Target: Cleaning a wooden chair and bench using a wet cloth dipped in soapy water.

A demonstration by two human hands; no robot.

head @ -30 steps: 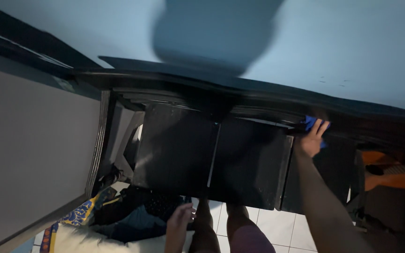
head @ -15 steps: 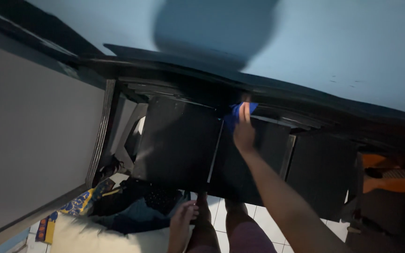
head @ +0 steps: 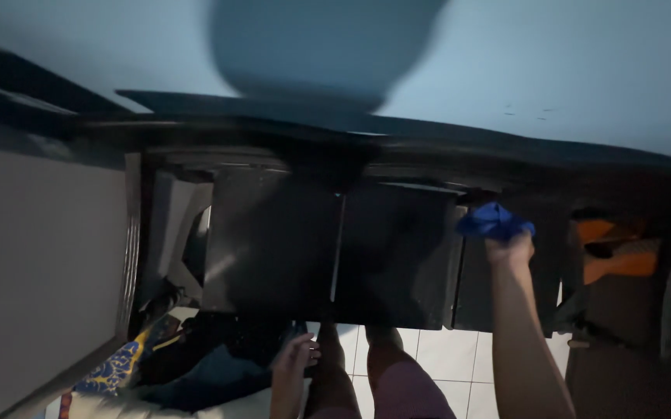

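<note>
My right hand (head: pixel 508 250) is raised against the front of a tall black cabinet (head: pixel 273 248) and grips a bunched blue cloth (head: pixel 493 222). The cloth presses on the cabinet near the top right corner of its right-hand door (head: pixel 397 256), just under the dark top ledge (head: pixel 397 143). My left hand (head: pixel 293 365) hangs low by my legs with its fingers loosely apart and nothing in it, close to a heap of dark clothes.
A pile of clothes and a blue-and-yellow patterned fabric (head: pixel 118 368) lie at lower left on a pale surface. An orange item (head: pixel 611 248) sits in an open compartment at right. A grey panel (head: pixel 33 256) stands at left. White floor tiles (head: pixel 444 365) show below.
My right hand swept the blue cloth from the right to the middle seam between the doors, then back to the right and a little lower. The view shifted slightly. My left hand stayed low.
</note>
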